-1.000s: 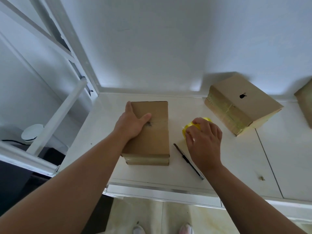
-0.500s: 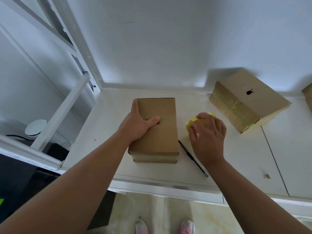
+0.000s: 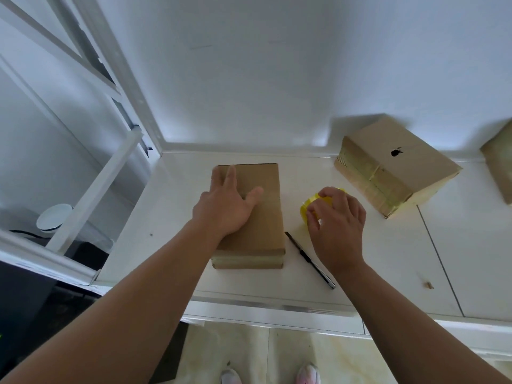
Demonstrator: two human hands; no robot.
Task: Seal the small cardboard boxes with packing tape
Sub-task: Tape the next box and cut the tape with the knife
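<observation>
Head view: flat left hand (image 3: 224,206) presses box (image 3: 266,217), lengthwise away; right hand (image 3: 336,225) grips tape (image 3: 305,212).

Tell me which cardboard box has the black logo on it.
The angled box beyond the yellow tape roll; no logo shows on the flat box under the left hand.

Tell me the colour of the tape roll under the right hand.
Yellow. The roll of packing tape, gripped by the right hand, shows in the head view.

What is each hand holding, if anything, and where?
The right hand grips the yellow tape roll from above, fingers curled over its rim. The left hand only presses flat on the cardboard box.
</observation>
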